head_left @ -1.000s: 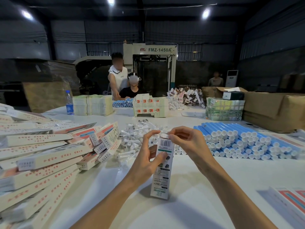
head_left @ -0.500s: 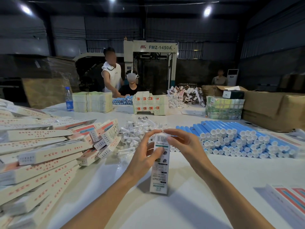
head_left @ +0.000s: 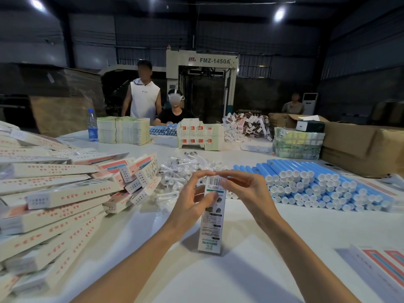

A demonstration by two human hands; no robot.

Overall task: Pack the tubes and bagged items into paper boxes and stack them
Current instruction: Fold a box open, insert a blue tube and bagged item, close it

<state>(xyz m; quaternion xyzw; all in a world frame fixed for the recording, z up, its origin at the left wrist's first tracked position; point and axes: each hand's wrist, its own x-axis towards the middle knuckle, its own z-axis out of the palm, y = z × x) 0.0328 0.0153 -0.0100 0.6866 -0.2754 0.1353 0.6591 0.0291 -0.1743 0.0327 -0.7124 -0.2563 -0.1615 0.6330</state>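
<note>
Head view, nearest: flat box blanks (head_left: 376, 266) lie at the right edge of the white table (head_left: 251, 278).
Paper box (head_left: 211, 224): stands upright on its lower end on the table, barcode end up, held between both hands.
Left hand (head_left: 190, 204): grips the box, thumb on the printed face, other fingers curled behind, forefinger arched over the top end.
Right hand (head_left: 246, 191): pinches the upper part, thumb by the barcode, forefinger bent over the top and meeting the left forefinger's tip.
Step in hand: most likely closing the top flap; whether the flap is fully tucked is hidden under the fingertips.
Doing it well: hold the box square with the thumbs so the walls do not bow, press the flap down evenly with both forefingers, and let the tongue slide inside the front wall rather than crumple on it. Leave the base planted on the table for support.
Risk: squeezing the thin card too hard could dent it or spring the bottom end open.
Packed boxes (head_left: 56, 193): a loose, slanting heap on the left, where this one probably belongs next.
Bagged items (head_left: 183, 169): a pile just beyond the hands.
Blue tubes (head_left: 310, 182): stacked in rows to the right, white caps facing the camera.
Far side: a water bottle (head_left: 92, 125), bundled blanks, brown cartons (head_left: 360, 147), and other people.
</note>
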